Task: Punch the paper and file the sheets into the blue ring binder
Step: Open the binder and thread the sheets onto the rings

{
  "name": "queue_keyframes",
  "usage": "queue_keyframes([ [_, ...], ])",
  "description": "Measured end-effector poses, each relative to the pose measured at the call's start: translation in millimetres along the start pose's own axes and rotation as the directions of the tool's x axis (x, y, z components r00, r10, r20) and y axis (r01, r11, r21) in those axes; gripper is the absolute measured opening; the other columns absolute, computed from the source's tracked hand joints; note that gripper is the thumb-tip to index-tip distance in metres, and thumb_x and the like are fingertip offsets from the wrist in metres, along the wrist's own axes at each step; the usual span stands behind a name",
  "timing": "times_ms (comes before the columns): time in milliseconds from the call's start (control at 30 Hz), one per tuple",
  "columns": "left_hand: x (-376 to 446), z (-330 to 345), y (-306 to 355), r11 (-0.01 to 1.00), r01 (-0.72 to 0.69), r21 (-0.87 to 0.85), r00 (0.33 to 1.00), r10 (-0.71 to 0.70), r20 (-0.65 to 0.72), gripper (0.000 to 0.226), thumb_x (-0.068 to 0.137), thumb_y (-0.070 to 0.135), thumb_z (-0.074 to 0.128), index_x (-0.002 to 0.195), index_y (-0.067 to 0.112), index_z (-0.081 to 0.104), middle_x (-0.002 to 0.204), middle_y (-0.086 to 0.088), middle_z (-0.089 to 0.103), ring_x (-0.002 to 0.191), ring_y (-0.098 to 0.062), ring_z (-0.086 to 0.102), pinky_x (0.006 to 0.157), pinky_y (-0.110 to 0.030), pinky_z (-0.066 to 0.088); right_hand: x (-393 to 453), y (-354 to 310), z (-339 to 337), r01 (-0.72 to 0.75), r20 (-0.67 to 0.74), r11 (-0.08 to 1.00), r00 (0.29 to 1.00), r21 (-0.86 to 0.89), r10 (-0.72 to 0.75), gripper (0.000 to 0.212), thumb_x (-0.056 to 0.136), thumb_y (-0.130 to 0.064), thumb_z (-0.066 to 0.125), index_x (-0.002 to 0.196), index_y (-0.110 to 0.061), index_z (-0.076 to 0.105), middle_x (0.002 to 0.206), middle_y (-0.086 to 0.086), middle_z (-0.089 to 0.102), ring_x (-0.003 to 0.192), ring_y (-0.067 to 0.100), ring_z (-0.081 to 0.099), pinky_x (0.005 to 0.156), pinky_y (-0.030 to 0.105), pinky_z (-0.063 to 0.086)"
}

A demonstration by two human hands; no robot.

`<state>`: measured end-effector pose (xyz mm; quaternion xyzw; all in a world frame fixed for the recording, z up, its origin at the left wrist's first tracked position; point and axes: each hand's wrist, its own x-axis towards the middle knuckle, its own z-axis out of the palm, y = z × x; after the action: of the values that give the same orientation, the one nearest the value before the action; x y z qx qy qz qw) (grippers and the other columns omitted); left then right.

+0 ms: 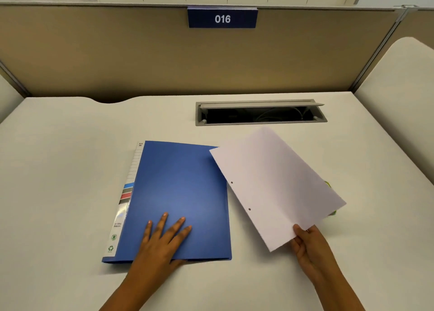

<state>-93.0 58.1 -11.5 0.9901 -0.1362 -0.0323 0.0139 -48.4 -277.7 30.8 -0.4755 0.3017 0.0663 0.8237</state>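
The blue ring binder [178,193] lies closed and flat on the desk in front of me, its labelled spine to the left. My left hand [162,238] rests flat on the binder's near cover, fingers spread. My right hand [310,245] pinches the near corner of the white sheets [277,184] and holds them tilted above the desk, right of the binder. Two punched holes show along the sheets' left edge. The sheets' far left corner overlaps the binder's right edge in view.
A green object [333,211] peeks out from behind the sheets at the right; most of it is hidden. An open cable slot [260,112] sits in the desk [58,170] behind. A partition with a "016" sign [222,18] closes the back.
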Motion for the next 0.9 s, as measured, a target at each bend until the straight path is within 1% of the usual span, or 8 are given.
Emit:
queue_keyframes([
  [167, 0, 7, 5, 1.0, 0.001, 0.014, 0.993, 0.001, -0.122, 0.057, 0.092, 0.049, 0.0, 0.145, 0.028, 0.006, 0.143, 0.003, 0.031, 0.143, -0.021, -0.011, 0.112, -0.042, -0.001, -1, 22, 1, 0.091, -0.101, 0.996, 0.991, -0.023, -0.093, 0.024, 0.093, -0.002, 0.041, 0.111, -0.016, 0.049, 0.105, -0.001, 0.059, 0.093, 0.015, 0.058, 0.064, 0.019, 0.055],
  [333, -3, 10, 10, 0.994, -0.007, -0.108, 0.98, -0.015, -0.197, 0.052, 0.095, 0.038, -0.001, 0.145, 0.025, 0.003, 0.155, 0.011, -0.01, 0.143, -0.018, -0.009, 0.114, -0.037, -0.003, -3, 29, 2, 0.153, -0.199, 0.986, 0.966, -0.074, -0.165, 0.031, 0.094, -0.004, 0.041, 0.123, -0.01, 0.048, 0.117, 0.006, 0.055, 0.102, 0.022, 0.055, 0.088, 0.031, 0.051],
  [467, -3, -6, 20, 0.937, -0.034, -0.348, 0.93, -0.098, -0.354, 0.048, 0.097, 0.037, 0.01, 0.144, 0.031, 0.005, 0.152, 0.025, -0.002, 0.142, -0.005, -0.002, 0.114, -0.024, -0.001, -7, 32, 6, 0.137, -0.211, 0.989, 0.966, -0.059, -0.147, 0.033, 0.094, -0.005, 0.041, 0.127, -0.009, 0.045, 0.115, 0.005, 0.055, 0.106, 0.024, 0.052, 0.096, 0.039, 0.042],
  [567, -7, -32, 27, 0.755, -0.048, -0.654, 0.845, -0.319, -0.43, 0.052, 0.091, 0.035, 0.028, 0.139, 0.049, 0.012, 0.144, 0.04, 0.014, 0.137, 0.009, 0.012, 0.113, -0.015, 0.009, -9, 32, 8, 0.113, -0.202, 0.994, 0.973, 0.01, -0.108, 0.026, 0.094, -0.005, 0.04, 0.118, -0.013, 0.047, 0.101, 0.0, 0.059, 0.106, 0.023, 0.052, 0.1, 0.041, 0.041],
  [633, -13, -52, 32, 0.576, -0.053, -0.816, 0.778, -0.488, -0.395, 0.043, 0.089, 0.053, 0.029, 0.131, 0.056, 0.026, 0.133, 0.044, 0.031, 0.127, 0.018, 0.028, 0.105, -0.006, 0.022, -10, 33, 9, 0.1, -0.182, 0.995, 0.979, 0.032, -0.092, 0.024, 0.094, -0.006, 0.041, 0.116, -0.015, 0.047, 0.11, 0.002, 0.058, 0.105, 0.022, 0.053, 0.099, 0.04, 0.043],
  [767, -21, -73, 38, 0.331, -0.104, -0.938, 0.487, -0.805, -0.338, 0.034, 0.079, 0.07, 0.037, 0.099, 0.054, 0.059, 0.085, 0.039, 0.062, 0.078, 0.028, 0.05, 0.072, 0.006, 0.036, -13, 32, 21, 0.094, -0.135, 0.994, 0.987, 0.055, -0.086, 0.029, 0.093, -0.007, 0.044, 0.121, -0.016, 0.047, 0.11, 0.002, 0.058, 0.098, 0.019, 0.057, 0.084, 0.028, 0.052],
  [833, -23, -80, 37, 0.202, -0.195, -0.96, 0.387, -0.884, -0.264, 0.018, 0.078, 0.066, 0.046, 0.088, 0.06, 0.06, 0.083, 0.045, 0.061, 0.08, 0.024, 0.054, 0.074, 0.003, 0.04, -14, 32, 32, 0.093, -0.108, 0.991, 0.991, 0.1, -0.082, 0.027, 0.09, -0.008, 0.048, 0.116, -0.018, 0.049, 0.103, 0.0, 0.06, 0.093, 0.017, 0.059, 0.07, 0.022, 0.054],
  [900, -25, -85, 34, 0.092, -0.306, -0.948, 0.352, -0.914, -0.203, 0.023, 0.078, 0.063, 0.05, 0.093, 0.052, 0.062, 0.092, 0.042, 0.062, 0.09, 0.018, 0.057, 0.081, -0.001, 0.044, -13, 36, 45, 0.089, -0.08, 0.99, 0.994, 0.114, -0.08, 0.03, 0.086, -0.01, 0.053, 0.115, -0.018, 0.049, 0.101, 0.0, 0.061, 0.093, 0.018, 0.059, 0.068, 0.021, 0.055],
])
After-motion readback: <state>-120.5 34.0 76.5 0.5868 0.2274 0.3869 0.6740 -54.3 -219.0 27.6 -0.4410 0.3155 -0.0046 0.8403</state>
